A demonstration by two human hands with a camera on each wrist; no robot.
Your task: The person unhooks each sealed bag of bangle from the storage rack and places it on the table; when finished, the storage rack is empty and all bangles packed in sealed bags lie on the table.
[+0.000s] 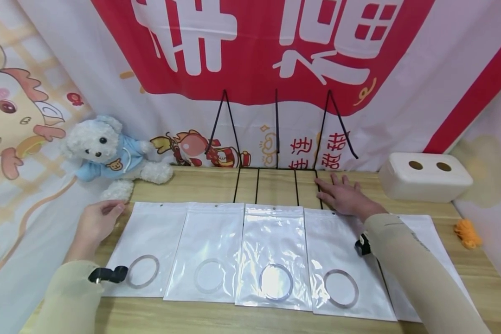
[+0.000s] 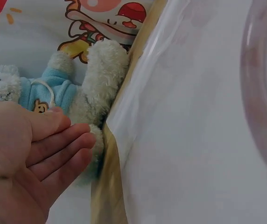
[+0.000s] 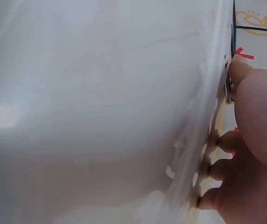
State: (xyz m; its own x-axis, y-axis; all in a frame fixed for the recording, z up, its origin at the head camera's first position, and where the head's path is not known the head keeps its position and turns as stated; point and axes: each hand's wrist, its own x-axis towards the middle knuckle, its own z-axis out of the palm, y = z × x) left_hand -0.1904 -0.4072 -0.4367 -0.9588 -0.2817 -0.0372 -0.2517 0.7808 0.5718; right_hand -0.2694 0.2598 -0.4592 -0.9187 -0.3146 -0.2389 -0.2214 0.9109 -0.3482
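Note:
Several flat white zip bags lie in a row. Round bangles show at the lower part of four of them: a pinkish bangle (image 1: 157, 266) in the leftmost bag (image 1: 150, 232), a paler bangle, then two darker ones. My left hand (image 1: 98, 222) is beside the leftmost bag's upper left corner, its fingers loosely bent and holding nothing. Beyond the fourth bag (image 1: 331, 246), my right hand (image 1: 344, 197) rests with fingers spread, its fingertips at a thin black rod (image 1: 318, 185). My right forearm covers part of the fifth bag (image 1: 421, 227).
A plush bear (image 1: 121, 153) in a blue top sits at the back left. Thin black rods (image 1: 277, 120) stand against the printed cloth behind. To the right are a white box (image 1: 426, 181) with two holes and an orange bundle (image 1: 467, 233) on the wooden tabletop (image 1: 171, 315).

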